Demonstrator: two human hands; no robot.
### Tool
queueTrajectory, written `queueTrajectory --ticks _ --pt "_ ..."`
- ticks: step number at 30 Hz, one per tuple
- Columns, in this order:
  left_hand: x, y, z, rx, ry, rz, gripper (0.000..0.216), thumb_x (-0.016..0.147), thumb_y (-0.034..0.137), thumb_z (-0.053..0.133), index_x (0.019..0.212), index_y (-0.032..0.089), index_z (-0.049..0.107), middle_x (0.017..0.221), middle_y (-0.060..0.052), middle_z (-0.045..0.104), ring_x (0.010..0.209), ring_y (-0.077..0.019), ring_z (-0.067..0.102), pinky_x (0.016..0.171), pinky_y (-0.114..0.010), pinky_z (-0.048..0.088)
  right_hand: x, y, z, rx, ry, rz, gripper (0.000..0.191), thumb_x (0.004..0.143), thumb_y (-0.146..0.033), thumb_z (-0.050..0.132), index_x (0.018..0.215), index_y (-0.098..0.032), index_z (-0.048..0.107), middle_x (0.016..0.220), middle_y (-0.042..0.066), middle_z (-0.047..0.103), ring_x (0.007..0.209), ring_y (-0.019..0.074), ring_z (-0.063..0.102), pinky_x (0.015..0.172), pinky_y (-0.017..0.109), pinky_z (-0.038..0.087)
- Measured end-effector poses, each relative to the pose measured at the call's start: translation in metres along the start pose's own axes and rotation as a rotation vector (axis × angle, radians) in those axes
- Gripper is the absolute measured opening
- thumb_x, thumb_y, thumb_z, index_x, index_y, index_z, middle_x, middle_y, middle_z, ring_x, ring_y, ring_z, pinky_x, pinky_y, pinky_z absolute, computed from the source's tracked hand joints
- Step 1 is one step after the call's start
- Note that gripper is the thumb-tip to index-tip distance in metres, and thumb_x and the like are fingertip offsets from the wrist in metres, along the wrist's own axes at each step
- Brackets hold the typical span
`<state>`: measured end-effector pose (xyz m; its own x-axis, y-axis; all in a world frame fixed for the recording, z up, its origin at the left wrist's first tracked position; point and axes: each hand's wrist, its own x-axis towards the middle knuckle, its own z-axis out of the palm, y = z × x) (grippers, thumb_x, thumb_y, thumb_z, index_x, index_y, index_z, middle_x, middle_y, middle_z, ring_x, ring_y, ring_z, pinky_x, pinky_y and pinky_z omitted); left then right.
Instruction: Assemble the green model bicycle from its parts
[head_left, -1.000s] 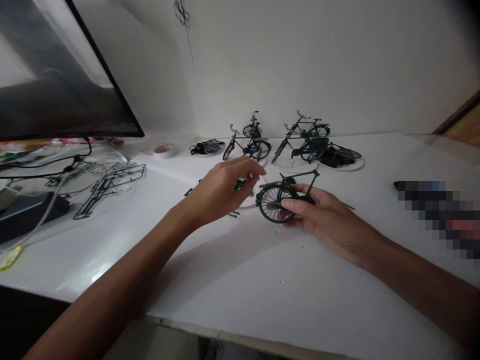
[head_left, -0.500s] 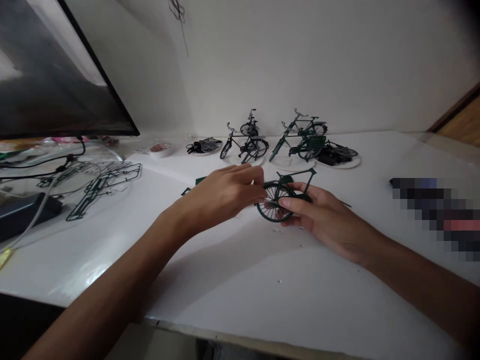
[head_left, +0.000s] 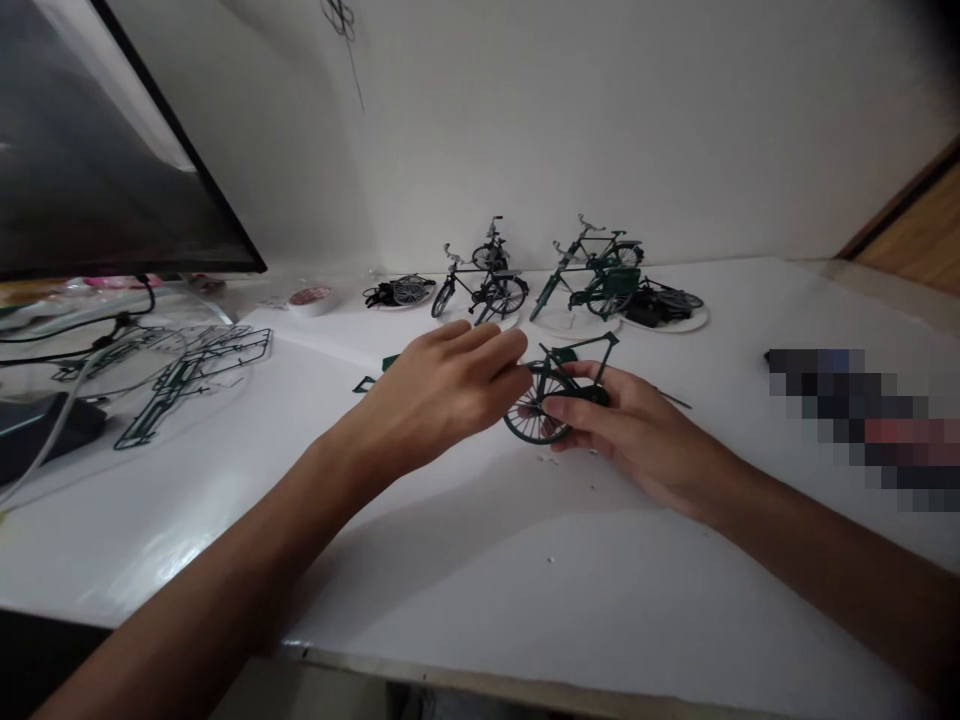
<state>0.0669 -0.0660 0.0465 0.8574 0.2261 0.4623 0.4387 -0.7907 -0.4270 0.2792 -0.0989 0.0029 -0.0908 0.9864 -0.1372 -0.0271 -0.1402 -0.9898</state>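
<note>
My right hand grips a partly built green model bicycle, thumb across the wheel hub and the other fingers behind it. One spoked wheel and the frame show; the frame points up and to the right. My left hand is at the wheel's left edge, fingers curled closed. Its fingertips are turned away, so whatever they pinch is hidden. Behind the left hand, small green parts lie on the white table, partly covered by it.
Finished model bicycles, one black and one green, stand at the back by the wall. Plates of black parts flank them. At left are green sprue frames, cables and a monitor. A blurred patch is at right.
The whole view has shifted slightly, so everything sits a little further left. My left hand has turned a bit and stays closed by the wheel; my right hand keeps its hold.
</note>
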Motion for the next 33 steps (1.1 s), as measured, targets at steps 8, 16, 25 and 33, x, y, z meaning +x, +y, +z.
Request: queueTrajectory --ticks 8,16,25,33 --pt "-0.002 0.006 0.007 0.134 0.188 0.033 0.022 0.095 0.007 0.048 0.078 0.018 0.058 0.059 0.004 0.055 0.045 -0.0086 0.045 0.042 -0.028 0.027 -0.004 -0.003 -0.001 -0.233 0.095 -0.051 0.058 0.072 -0.05 0.081 0.117 -0.029 0.053 0.092 0.002 0.074 0.08 0.0229 0.072 0.067 0.034 0.058" --pt "0.0 0.007 0.008 0.145 0.267 0.02 0.012 0.093 0.009 0.055 0.086 0.017 0.06 0.059 0.004 0.061 0.042 -0.0079 0.046 0.04 -0.027 0.033 -0.013 -0.006 0.002 -0.264 0.124 -0.157 0.057 0.071 -0.043 0.079 0.12 -0.031 0.052 0.086 0.001 0.073 0.068 0.0209 0.068 0.058 0.032 0.052" --pt "0.004 0.006 0.002 0.211 0.265 0.041 0.01 0.091 0.011 0.06 0.083 0.017 0.061 0.063 0.002 0.061 0.05 -0.0106 0.049 0.043 -0.03 0.036 -0.013 -0.007 0.001 -0.236 0.131 -0.215 0.055 0.072 -0.044 0.079 0.117 -0.03 0.05 0.091 0.003 0.072 0.07 0.0209 0.068 0.061 0.033 0.053" --pt "0.004 0.007 -0.002 -0.013 0.191 -0.033 0.014 0.098 0.01 0.044 0.102 0.011 0.058 0.116 -0.017 0.066 0.081 -0.0178 0.069 0.055 -0.027 0.054 -0.014 -0.008 0.0 -0.25 0.142 -0.205 0.055 0.073 -0.043 0.079 0.118 -0.032 0.049 0.098 0.003 0.074 0.079 0.0235 0.071 0.064 0.034 0.055"
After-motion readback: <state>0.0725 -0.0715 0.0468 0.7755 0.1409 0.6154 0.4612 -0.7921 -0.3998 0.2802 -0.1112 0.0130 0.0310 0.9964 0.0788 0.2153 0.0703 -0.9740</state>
